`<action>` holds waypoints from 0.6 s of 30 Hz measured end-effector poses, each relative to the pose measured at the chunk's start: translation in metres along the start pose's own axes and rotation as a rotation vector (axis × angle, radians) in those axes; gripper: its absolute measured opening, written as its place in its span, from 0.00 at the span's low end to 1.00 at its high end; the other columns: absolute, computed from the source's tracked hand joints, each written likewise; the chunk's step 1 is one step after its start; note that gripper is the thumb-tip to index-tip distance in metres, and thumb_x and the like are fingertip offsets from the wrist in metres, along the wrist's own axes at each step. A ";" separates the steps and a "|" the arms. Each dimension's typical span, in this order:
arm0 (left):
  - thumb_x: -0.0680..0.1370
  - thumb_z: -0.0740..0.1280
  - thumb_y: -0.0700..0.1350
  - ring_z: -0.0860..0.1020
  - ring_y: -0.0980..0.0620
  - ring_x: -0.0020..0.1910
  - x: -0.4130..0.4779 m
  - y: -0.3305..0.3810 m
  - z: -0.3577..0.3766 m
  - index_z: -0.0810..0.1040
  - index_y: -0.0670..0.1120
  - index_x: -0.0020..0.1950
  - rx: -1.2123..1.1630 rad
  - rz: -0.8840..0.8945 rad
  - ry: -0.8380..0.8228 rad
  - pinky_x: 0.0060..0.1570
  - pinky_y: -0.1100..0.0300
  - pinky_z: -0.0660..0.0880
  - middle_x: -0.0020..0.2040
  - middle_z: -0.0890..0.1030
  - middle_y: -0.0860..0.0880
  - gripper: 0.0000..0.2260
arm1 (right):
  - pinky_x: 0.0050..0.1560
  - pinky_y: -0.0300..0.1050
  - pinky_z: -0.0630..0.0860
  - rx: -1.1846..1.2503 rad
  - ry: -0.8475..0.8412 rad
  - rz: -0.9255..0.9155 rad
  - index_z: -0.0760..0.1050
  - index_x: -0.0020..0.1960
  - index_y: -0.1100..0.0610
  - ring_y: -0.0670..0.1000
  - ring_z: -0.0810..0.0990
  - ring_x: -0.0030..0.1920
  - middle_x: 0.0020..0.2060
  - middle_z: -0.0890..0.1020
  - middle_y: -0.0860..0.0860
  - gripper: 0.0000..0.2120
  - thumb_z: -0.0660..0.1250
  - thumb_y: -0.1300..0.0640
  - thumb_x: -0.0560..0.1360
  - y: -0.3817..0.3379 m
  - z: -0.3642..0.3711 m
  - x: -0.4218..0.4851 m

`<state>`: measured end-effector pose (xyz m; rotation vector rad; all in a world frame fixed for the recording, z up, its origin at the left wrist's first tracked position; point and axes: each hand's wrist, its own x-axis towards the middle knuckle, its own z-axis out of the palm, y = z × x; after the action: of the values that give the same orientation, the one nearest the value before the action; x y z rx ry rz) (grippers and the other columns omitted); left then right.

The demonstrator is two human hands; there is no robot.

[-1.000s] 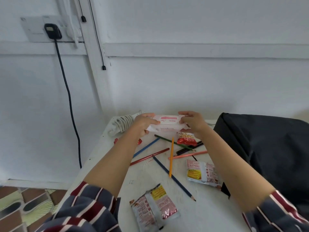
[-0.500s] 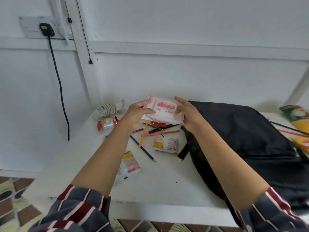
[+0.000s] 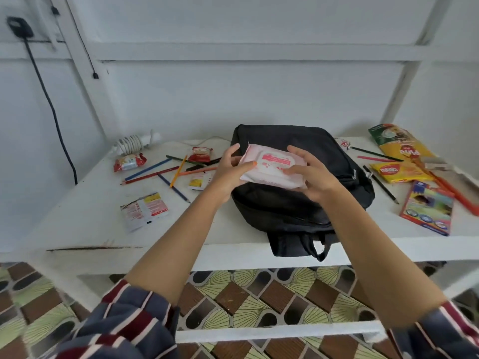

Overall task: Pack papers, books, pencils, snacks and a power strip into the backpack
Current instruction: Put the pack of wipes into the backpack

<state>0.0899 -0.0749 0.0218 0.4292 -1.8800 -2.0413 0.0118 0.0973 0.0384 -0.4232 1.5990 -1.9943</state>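
clasped at both ends, the pack (image 3: 272,168) sits between left hand (image 3: 226,172) and right hand (image 3: 315,178), fingers curled round it, just above the backpack (image 3: 298,208), which looks closed. soft, light and slick-skinned, i judge; ends give the surest hold. left of the grip lie pencils (image 3: 150,174) and snacks (image 3: 144,211); farther left, at the back, the power strip (image 3: 131,145).

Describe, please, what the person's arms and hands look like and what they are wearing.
Both forearms are bare, with no watch, bracelet or glove visible on the left hand or the right hand. The left sleeve and right sleeve, ending near the elbows, are striped in dark blue-grey and maroon with thin pale lines.
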 end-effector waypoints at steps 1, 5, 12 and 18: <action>0.76 0.68 0.44 0.75 0.50 0.58 -0.004 -0.002 0.010 0.59 0.51 0.74 0.028 0.023 0.033 0.49 0.57 0.78 0.63 0.72 0.46 0.29 | 0.34 0.41 0.80 0.036 0.033 0.007 0.69 0.65 0.52 0.52 0.78 0.51 0.54 0.76 0.50 0.27 0.64 0.73 0.71 0.000 -0.010 -0.004; 0.73 0.71 0.49 0.75 0.54 0.54 -0.016 -0.027 0.027 0.57 0.52 0.73 0.337 0.206 -0.034 0.45 0.69 0.73 0.63 0.68 0.50 0.33 | 0.33 0.43 0.80 0.164 0.142 -0.002 0.71 0.59 0.51 0.54 0.78 0.51 0.54 0.76 0.52 0.23 0.63 0.72 0.71 -0.001 -0.047 -0.017; 0.65 0.78 0.46 0.72 0.56 0.57 -0.010 -0.041 0.019 0.75 0.54 0.62 0.963 0.407 -0.363 0.60 0.59 0.71 0.59 0.73 0.54 0.27 | 0.34 0.43 0.81 0.171 0.122 -0.032 0.72 0.55 0.50 0.55 0.77 0.55 0.52 0.76 0.52 0.18 0.61 0.70 0.73 -0.020 -0.081 -0.039; 0.63 0.77 0.58 0.71 0.60 0.55 -0.006 -0.030 0.026 0.71 0.58 0.66 1.213 0.457 -0.525 0.56 0.59 0.70 0.57 0.77 0.58 0.33 | 0.38 0.43 0.81 0.277 0.055 -0.026 0.72 0.56 0.50 0.56 0.77 0.55 0.58 0.75 0.55 0.22 0.66 0.67 0.66 -0.023 -0.085 -0.045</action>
<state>0.0828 -0.0470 -0.0057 -0.3197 -3.0050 -0.5583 -0.0048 0.1948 0.0434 -0.2847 1.3270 -2.2236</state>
